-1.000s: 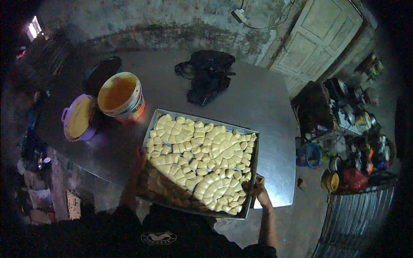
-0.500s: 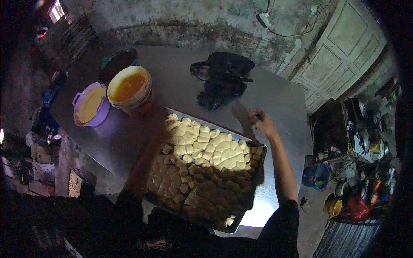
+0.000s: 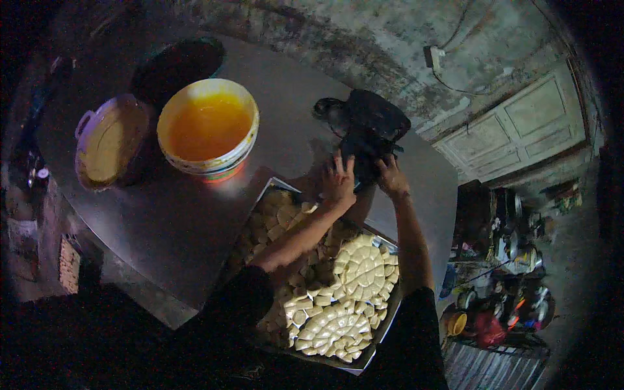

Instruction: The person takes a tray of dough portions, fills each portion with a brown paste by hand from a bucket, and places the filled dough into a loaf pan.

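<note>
Forearms (image 3: 412, 244) stretched over tray (image 3: 286, 184); left hand (image 3: 339, 181), right hand (image 3: 392, 179) at black bundle (image 3: 376, 118), grip unclear.

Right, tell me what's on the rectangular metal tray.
Pale cut dough-like pieces, some in round clusters, lie on the tray; the bare left forearm and black sleeve hide part.
</note>
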The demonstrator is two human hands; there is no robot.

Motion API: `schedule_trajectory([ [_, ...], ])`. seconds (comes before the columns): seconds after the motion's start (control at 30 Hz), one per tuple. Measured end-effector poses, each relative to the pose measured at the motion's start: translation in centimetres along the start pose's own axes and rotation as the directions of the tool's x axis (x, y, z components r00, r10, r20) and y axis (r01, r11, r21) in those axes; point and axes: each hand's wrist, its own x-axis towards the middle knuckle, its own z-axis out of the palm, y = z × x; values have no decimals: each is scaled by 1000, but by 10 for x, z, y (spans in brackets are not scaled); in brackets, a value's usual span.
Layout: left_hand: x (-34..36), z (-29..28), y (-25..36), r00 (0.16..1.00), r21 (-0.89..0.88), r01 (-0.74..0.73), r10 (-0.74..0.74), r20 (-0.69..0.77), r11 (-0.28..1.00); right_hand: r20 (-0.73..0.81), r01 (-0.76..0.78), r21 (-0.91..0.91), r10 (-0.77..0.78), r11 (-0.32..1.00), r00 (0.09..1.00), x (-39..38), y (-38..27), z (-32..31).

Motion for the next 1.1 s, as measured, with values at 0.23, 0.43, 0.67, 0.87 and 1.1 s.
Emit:
schedule_trajectory([
  [0.23, 21, -4, -34, 997, -33, -49, 47, -55, 998, 29, 97, 144, -103, 985, 994, 16, -5, 19],
  [0.43, 67, -50, -107, 978, -24, -166, 168, 126, 986, 32, 10, 27, -11, 1000, 999, 45, -83, -3],
  [0.67, 131, -134, -118, 892, 373, -361, 199, 406, 855, -105, -87, 257, 117, 963, 988, 74, -147, -10],
  [0.87, 181, -152, -125, 745, 425, -600, 279, 606, 678, -114, -171, 394, 233, 903, 966, 90, -188, -17],
  [1.1, 198, -186, -156, 671, 492, -693, 222, 708, 527, -104, -172, 421, 236, 891, 966, 122, -244, -40],
])
